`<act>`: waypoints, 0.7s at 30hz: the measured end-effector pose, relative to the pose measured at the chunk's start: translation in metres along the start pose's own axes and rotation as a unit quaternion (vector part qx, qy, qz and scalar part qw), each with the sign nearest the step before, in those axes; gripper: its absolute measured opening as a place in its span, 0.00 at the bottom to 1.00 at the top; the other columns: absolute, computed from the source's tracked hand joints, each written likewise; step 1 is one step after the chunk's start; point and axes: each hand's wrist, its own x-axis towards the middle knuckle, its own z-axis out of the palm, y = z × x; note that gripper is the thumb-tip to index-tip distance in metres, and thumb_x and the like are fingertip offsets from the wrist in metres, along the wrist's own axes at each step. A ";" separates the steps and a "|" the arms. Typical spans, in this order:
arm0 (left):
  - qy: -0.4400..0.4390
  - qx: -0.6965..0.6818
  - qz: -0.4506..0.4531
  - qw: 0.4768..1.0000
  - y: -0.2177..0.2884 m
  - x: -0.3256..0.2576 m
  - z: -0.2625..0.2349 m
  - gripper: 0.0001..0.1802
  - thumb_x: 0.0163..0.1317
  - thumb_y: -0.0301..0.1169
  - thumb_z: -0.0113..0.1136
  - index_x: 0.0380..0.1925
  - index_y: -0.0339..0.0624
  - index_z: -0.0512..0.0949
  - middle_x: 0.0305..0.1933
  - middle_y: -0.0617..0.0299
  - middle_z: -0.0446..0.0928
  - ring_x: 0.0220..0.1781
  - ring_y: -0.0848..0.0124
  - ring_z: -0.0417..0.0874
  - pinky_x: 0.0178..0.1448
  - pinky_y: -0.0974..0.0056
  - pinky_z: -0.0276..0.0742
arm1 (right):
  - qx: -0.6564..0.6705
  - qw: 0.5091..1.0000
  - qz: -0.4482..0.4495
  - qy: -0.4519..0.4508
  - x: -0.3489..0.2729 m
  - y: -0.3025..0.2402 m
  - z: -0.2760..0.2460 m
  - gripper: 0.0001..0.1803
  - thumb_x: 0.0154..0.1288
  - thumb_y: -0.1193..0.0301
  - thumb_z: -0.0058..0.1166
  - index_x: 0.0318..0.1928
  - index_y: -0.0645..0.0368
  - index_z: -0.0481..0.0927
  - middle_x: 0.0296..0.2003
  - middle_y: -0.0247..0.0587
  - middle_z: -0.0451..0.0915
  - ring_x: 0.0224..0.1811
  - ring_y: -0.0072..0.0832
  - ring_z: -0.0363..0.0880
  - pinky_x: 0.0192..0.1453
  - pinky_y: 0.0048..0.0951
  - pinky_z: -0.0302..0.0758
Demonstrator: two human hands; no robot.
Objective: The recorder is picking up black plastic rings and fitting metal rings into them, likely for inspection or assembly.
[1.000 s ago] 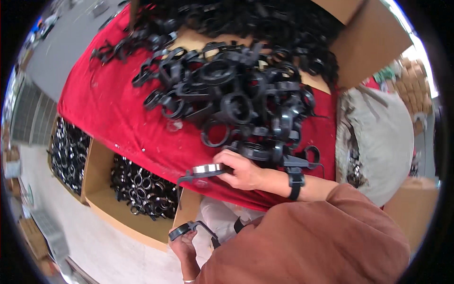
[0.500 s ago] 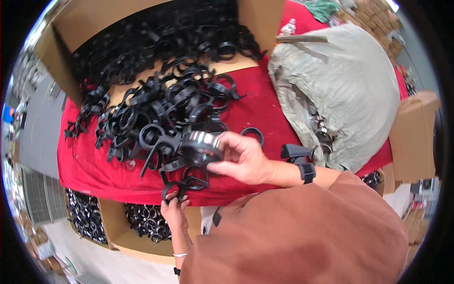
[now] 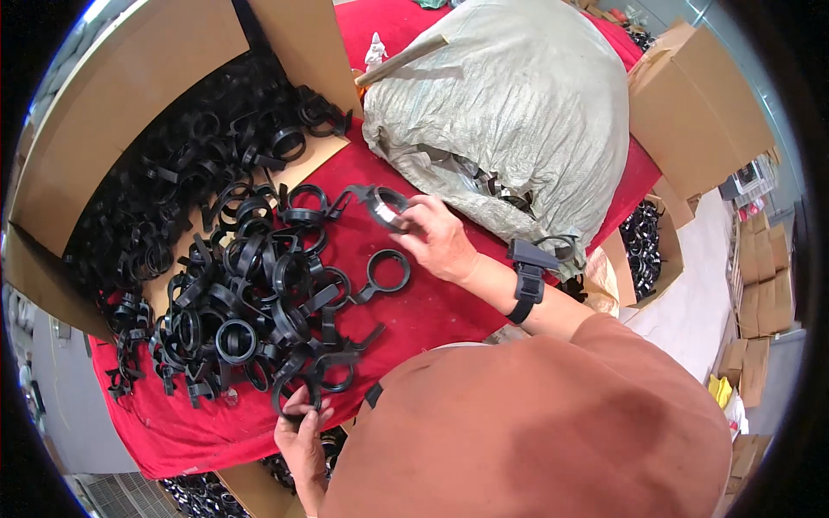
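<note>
One big heap: lots of black rings with stems (image 3: 246, 298) lie in a messy pile on the table (image 3: 423, 332), which has a red cloth on it.
Right hand: this hand (image 3: 439, 240) is in the air to the right of the heap. Its thumb and fingers pinch the near edge of a silver-lined ring (image 3: 378, 210).
Silver-lined ring: it is up beside the heap, on the right. It is black with a shiny band inside, and its stem points toward the heap.
Left hand: this hand (image 3: 302, 439) is at the near edge of the heap. Its fingers grip the bottom of a plain black ring (image 3: 277, 399).
Plain black ring: it stands up at the near edge of the heap. I can't tell if it touches the other rings.
Loose ring: one flat black ring (image 3: 370, 274) lies at the right side of the heap.
Wrist: a black strap (image 3: 528, 289) goes around the right wrist, to the right of the heap.
Cardboard box: a big brown box (image 3: 138, 112) with more black rings is behind the heap.
Sack: a fat, pale sack (image 3: 535, 95) sits far to the right of the heap, with shiny bits showing through a gap.
Stick: a flat stick (image 3: 406, 60) lies on the sack, beyond the heap.
</note>
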 end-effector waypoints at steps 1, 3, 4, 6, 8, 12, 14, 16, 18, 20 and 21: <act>-0.024 0.016 -0.004 1.000 0.003 0.007 0.005 0.12 0.56 0.19 0.54 0.42 0.28 0.70 0.48 0.53 0.72 0.44 0.61 0.80 0.49 0.59 0.80 | 0.019 0.999 0.043 0.002 -0.004 0.008 0.002 0.15 0.50 0.71 0.62 0.36 0.62 0.73 0.41 0.53 0.70 0.43 0.46 0.74 0.45 0.37 0.74; -0.105 0.012 0.002 0.994 -0.007 0.018 0.007 0.07 0.57 0.22 0.54 0.35 0.30 0.71 0.55 0.50 0.69 0.46 0.61 0.79 0.50 0.59 0.80 | -0.051 0.999 0.008 0.009 -0.009 0.025 0.004 0.16 0.49 0.71 0.63 0.37 0.63 0.73 0.42 0.54 0.70 0.42 0.47 0.74 0.46 0.37 0.74; -0.131 0.014 -0.014 0.991 -0.008 0.019 0.013 0.05 0.58 0.24 0.55 0.31 0.33 0.70 0.57 0.48 0.66 0.48 0.61 0.78 0.52 0.58 0.79 | -0.073 0.997 -0.003 0.018 -0.010 0.030 0.006 0.16 0.49 0.71 0.63 0.37 0.62 0.73 0.42 0.54 0.70 0.43 0.47 0.74 0.46 0.38 0.74; -0.180 -0.013 -0.046 0.983 -0.010 0.023 0.020 0.06 0.61 0.27 0.54 0.32 0.33 0.71 0.58 0.52 0.65 0.51 0.60 0.77 0.53 0.58 0.78 | -0.124 0.991 -0.036 0.034 -0.009 0.033 0.010 0.16 0.49 0.71 0.63 0.37 0.63 0.73 0.43 0.55 0.69 0.45 0.49 0.73 0.47 0.40 0.73; -0.223 -0.023 -0.050 0.973 -0.014 0.027 0.024 0.08 0.64 0.29 0.50 0.33 0.32 0.71 0.58 0.53 0.65 0.52 0.60 0.76 0.55 0.56 0.76 | -0.092 0.996 0.004 0.014 -0.009 0.032 0.015 0.16 0.48 0.71 0.63 0.37 0.63 0.73 0.43 0.54 0.69 0.45 0.49 0.73 0.48 0.40 0.73; -0.256 0.004 -0.098 0.962 -0.034 0.049 0.029 0.09 0.64 0.25 0.49 0.43 0.32 0.71 0.50 0.56 0.71 0.50 0.63 0.78 0.54 0.59 0.76 | -0.095 0.994 0.027 0.034 -0.009 0.041 0.017 0.16 0.47 0.71 0.65 0.34 0.63 0.73 0.36 0.50 0.72 0.37 0.45 0.75 0.43 0.38 0.74; -0.276 0.043 -0.080 0.957 -0.038 0.061 0.035 0.11 0.64 0.25 0.50 0.46 0.33 0.70 0.48 0.56 0.72 0.49 0.65 0.78 0.54 0.61 0.76 | -0.077 0.991 0.098 0.058 -0.010 0.048 0.021 0.16 0.46 0.68 0.66 0.31 0.62 0.75 0.29 0.48 0.74 0.33 0.43 0.75 0.38 0.37 0.72; -0.299 0.100 -0.065 0.947 -0.039 0.067 0.042 0.12 0.61 0.24 0.53 0.45 0.34 0.74 0.44 0.59 0.73 0.48 0.70 0.78 0.52 0.65 0.75 | -0.080 0.987 0.125 0.055 -0.009 0.054 0.029 0.16 0.45 0.67 0.66 0.31 0.62 0.75 0.29 0.49 0.74 0.33 0.43 0.75 0.38 0.38 0.72; -0.307 0.150 -0.061 0.938 -0.044 0.072 0.048 0.08 0.59 0.24 0.57 0.38 0.34 0.77 0.46 0.61 0.71 0.47 0.71 0.76 0.51 0.66 0.73 | -0.071 0.984 0.152 0.063 -0.003 0.058 0.038 0.16 0.44 0.64 0.67 0.29 0.61 0.76 0.27 0.49 0.75 0.34 0.43 0.75 0.39 0.39 0.72; -0.301 0.208 -0.069 0.928 -0.048 0.076 0.055 0.04 0.54 0.25 0.61 0.30 0.36 0.80 0.46 0.62 0.71 0.48 0.73 0.72 0.51 0.66 0.69 | -0.063 0.982 0.174 0.038 0.011 0.055 0.042 0.18 0.44 0.64 0.67 0.32 0.62 0.77 0.31 0.50 0.76 0.34 0.44 0.76 0.41 0.39 0.73; -0.307 0.212 -0.072 0.925 -0.047 0.078 0.059 0.04 0.54 0.25 0.61 0.30 0.36 0.80 0.46 0.62 0.71 0.48 0.73 0.72 0.51 0.66 0.69 | -0.038 0.977 0.208 0.016 0.020 0.053 0.044 0.20 0.44 0.64 0.67 0.36 0.62 0.77 0.33 0.51 0.77 0.35 0.44 0.77 0.42 0.38 0.73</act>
